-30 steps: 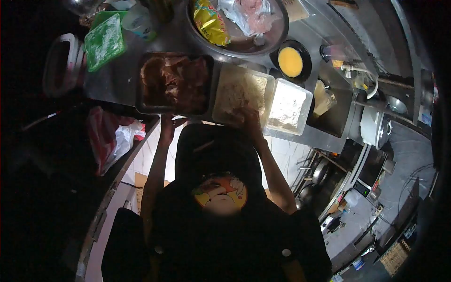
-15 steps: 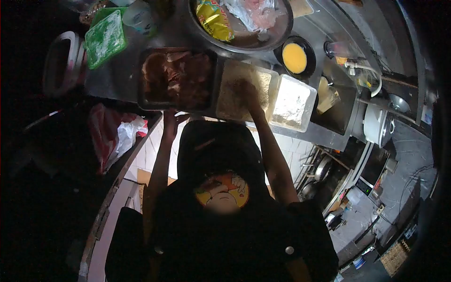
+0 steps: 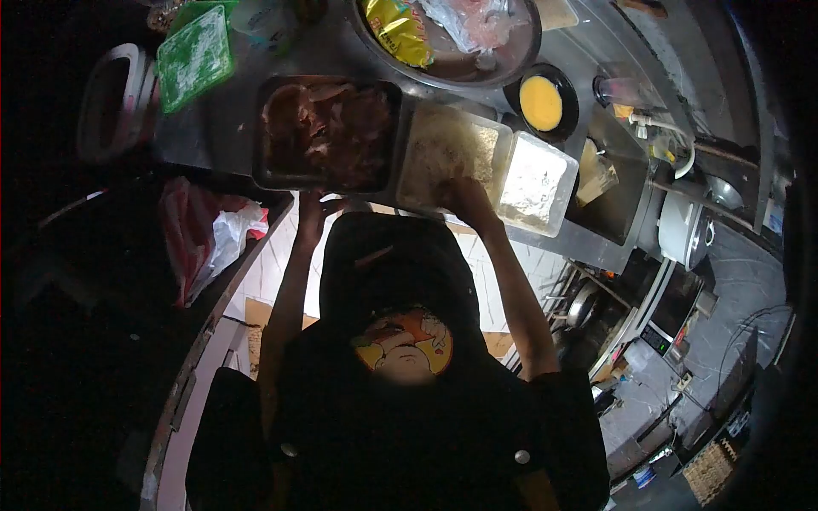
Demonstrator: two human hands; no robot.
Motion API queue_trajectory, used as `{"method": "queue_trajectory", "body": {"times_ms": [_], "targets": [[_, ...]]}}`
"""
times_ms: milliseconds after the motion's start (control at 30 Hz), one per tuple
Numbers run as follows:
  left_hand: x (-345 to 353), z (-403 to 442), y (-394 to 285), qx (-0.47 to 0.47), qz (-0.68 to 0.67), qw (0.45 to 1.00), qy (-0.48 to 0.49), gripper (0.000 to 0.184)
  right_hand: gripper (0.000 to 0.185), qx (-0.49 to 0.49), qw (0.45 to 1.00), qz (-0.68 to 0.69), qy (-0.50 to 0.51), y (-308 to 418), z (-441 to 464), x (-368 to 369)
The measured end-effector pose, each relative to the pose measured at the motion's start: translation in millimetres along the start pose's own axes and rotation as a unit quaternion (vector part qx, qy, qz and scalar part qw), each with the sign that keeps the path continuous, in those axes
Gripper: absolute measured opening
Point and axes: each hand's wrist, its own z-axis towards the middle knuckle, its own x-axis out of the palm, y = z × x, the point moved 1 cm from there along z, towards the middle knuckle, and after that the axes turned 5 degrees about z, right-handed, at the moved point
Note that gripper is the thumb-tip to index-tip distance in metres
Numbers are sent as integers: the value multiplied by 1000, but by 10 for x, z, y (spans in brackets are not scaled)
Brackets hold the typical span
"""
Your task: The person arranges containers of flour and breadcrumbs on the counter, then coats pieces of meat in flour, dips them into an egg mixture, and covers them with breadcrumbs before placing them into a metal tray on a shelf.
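My right hand is over the near side of a clear container of pale crumbs. Its fingers curl down at the crumbs, and whatever they hold is hidden. By the front rim of a dark tray is my left hand, its fingers apart and nothing seen in them. Reddish-brown pieces of meat fill that tray. To the right of the crumbs stands a second clear container, with white powder in it. Behind it, a black bowl holds yellow liquid.
A large metal basin with a yellow packet and plastic bags stands at the back. Green lids lie at the left, above a red and white bag. The sink is at the right.
My right hand has come toward me, from the middle of the crumb container to its near side, with its fingers more curled. The left hand stays by the tray's front edge.
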Motion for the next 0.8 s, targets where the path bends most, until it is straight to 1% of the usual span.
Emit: {"method": "queue_trajectory", "body": {"times_ms": [67,100,167,200,267,300,333,400,467,500,567,700,767,800], "targets": [[82,-41,-76,11,9,1000,9,40,20,-23,999,-43,-14,17,-6,-2],[116,-54,-120,5,-4,1000,4,42,20,-22,999,-43,-15,27,-4,-16],[142,-65,-153,0,-17,1000,-2,44,21,-34,997,-73,0,3,20,-22],[133,-66,-144,5,-11,1000,9,45,21,-34,997,-74,0,-60,32,7],[95,-46,-110,13,-6,1000,19,47,22,-70,995,-68,4,-98,51,18],[61,-31,-81,-2,-4,1000,13,46,22,-72,995,-68,4,-90,45,15],[29,-19,-48,-16,-3,1000,8,46,21,-85,995,-56,-16,-77,21,18],[59,-27,-58,-2,-3,1000,6,45,20,-98,994,-44,-35,-47,12,16],[49,-18,-37,12,-3,1000,6,44,24,-88,989,-119,7,-13,8,19],[20,-5,-9,-1,-15,1000,1,44,24,-88,989,-119,7,8,-12,7],[-8,10,24,-13,-27,1000,-6,44,27,-170,982,-59,-54,47,-65,-15],[-32,32,62,0,-23,1000,0,44,28,-161,983,-60,-68,35,-7,94],[-38,40,53,8,-29,1000,7,43,25,-149,979,-45,-133,58,18,133],[-28,34,34,-12,-25,1000,-4,42,25,-150,978,-45,-135,85,8,118]]}}
